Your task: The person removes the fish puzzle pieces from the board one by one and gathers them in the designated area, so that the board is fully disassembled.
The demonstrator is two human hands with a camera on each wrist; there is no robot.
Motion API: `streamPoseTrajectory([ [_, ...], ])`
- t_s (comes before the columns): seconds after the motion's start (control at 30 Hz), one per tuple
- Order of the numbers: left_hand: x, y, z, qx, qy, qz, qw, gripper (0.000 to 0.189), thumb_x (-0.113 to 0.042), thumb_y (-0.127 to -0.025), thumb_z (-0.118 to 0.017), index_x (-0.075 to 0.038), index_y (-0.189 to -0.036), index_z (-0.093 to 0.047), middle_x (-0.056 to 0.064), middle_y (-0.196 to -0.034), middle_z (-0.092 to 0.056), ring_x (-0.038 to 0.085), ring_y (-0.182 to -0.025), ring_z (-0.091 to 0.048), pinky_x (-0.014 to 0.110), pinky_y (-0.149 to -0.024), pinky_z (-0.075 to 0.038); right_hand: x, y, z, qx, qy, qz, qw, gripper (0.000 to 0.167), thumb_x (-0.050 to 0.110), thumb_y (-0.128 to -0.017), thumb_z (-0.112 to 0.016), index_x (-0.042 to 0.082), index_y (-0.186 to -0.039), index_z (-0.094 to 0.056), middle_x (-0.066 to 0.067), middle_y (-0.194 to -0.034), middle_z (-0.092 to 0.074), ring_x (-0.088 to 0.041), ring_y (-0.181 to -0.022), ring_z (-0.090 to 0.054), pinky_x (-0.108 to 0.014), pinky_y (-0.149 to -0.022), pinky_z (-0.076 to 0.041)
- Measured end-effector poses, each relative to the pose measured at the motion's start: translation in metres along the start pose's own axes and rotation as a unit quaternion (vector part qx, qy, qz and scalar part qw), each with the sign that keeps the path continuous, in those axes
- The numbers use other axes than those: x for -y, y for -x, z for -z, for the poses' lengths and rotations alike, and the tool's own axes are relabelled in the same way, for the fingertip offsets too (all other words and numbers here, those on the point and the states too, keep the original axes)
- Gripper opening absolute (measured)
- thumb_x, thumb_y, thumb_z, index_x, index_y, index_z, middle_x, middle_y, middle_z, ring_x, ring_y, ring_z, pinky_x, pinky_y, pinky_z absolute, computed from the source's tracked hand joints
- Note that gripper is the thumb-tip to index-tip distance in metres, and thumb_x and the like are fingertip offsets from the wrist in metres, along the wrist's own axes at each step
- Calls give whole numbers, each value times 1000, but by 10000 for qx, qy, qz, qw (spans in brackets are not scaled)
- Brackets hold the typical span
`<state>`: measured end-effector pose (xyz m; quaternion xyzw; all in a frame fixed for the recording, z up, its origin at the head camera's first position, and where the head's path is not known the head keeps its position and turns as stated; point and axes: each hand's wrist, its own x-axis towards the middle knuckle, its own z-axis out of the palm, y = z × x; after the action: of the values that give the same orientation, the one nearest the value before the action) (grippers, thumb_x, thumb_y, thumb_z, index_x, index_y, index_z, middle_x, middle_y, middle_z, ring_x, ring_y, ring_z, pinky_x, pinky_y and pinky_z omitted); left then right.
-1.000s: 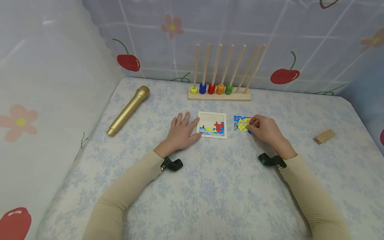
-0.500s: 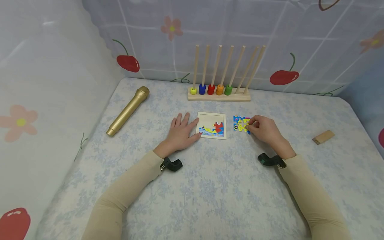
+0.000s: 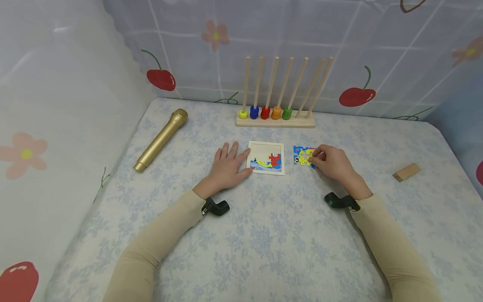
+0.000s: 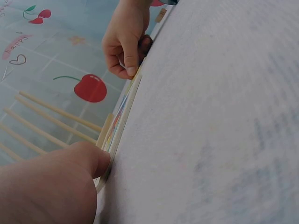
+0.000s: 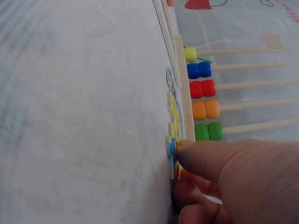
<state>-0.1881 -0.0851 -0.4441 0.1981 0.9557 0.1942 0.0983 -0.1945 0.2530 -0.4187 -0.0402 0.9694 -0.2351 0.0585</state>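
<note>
My left hand (image 3: 227,168) rests on the cloth with its fingers spread. Its thumb and index finger touch the left edge of a square puzzle frame (image 3: 266,142). Some joined pieces fill the lower and right part of that frame, with a red-and-yellow picture (image 3: 274,160); bare board shows above them. To the right, a cluster of joined jigsaw puzzle pieces (image 3: 300,155) lies flat on the table. My right hand (image 3: 333,161) pinches a puzzle piece (image 5: 172,148) at the cluster's right side, thumb on its top. The fingers partly hide that end.
Behind the frame stands a wooden bead stand (image 3: 275,122) with upright pegs and coloured beads. A gold microphone (image 3: 161,140) lies at the left. A small wooden block (image 3: 407,172) lies at the far right. The flower-patterned cloth (image 3: 279,235) covers the table.
</note>
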Motion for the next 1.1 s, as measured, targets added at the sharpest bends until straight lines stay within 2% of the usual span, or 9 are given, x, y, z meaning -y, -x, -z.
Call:
streamPoseTrajectory([
  [0.33, 3, -1, -4, -52, 18, -33, 10000, 69, -51, -101, -49, -23, -162, -31, 18, -172, -8, 44, -159, 4, 62, -126, -4, -1, 1, -1, -27, -81, 20, 10000, 23, 20, -98, -65, -1, -107, -64, -10, -72, -61, -21, -60, -49, -31, -56, -38],
  [0.57, 2, -1, -5, -31, 40, -35, 10000, 70, -51, -101, -48, -24, -163, -30, 18, -172, -7, 44, -159, 4, 62, -126, -3, -2, 0, 4, 74, -23, -53, 10000, 27, 23, -96, -68, -1, -110, -65, -10, -76, -57, -23, -67, -48, -32, -59, -37],
  [0.8, 3, -2, -4, -49, 32, -55, 10000, 69, -51, -102, -48, -23, -163, -29, 18, -172, -7, 44, -159, 5, 62, -126, -3, -1, -1, 14, 242, -125, -93, 9996, 27, 23, -98, -67, 0, -112, -65, -13, -81, -63, -22, -68, -52, -32, -60, -40],
  [1.1, 1, -1, -1, 3, -3, 13, 10000, 70, -51, -101, -49, -24, -163, -29, 18, -173, -6, 44, -159, 5, 62, -126, -2, 11, -3, 20, 200, -214, 228, 9993, 27, 22, -97, -65, 1, -114, -65, -15, -85, -68, -22, -67, -55, -31, -59, -43],
])
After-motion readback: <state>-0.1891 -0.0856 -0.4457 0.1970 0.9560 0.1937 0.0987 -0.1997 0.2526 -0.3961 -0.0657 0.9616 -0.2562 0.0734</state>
